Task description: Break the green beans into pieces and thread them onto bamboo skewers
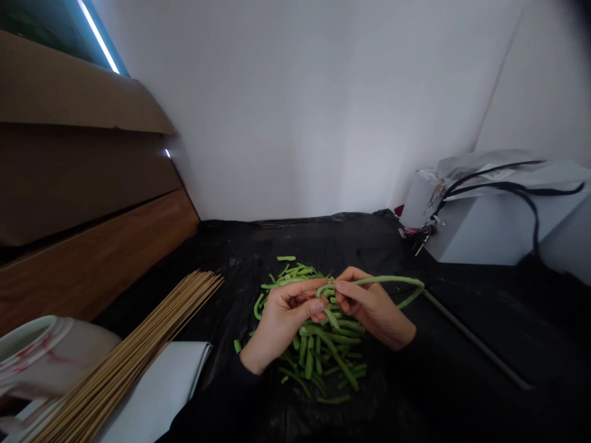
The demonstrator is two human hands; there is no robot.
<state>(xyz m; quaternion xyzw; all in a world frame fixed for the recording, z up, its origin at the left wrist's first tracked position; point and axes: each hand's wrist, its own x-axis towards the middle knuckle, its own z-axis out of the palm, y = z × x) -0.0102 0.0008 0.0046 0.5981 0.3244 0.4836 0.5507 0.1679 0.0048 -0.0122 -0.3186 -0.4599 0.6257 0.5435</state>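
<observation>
One long green bean (392, 279) is pinched in the fingers of both the left hand (284, 314) and the right hand (372, 304), looping out to the right. Beneath, bean pieces (318, 354) heap loose on the black-covered bench (360, 240). Left stands a red-smeared white vessel (78, 357), its contents unclear; right, a white box (484, 231) carries clear plastic (498, 163).

Reads as a home to me, exact room unclear: plain white wall (277, 123), black plastic sheeting (231, 246) over the work surface, green beans (323, 351), red-marked white vessel (78, 351), keys (420, 241).
</observation>
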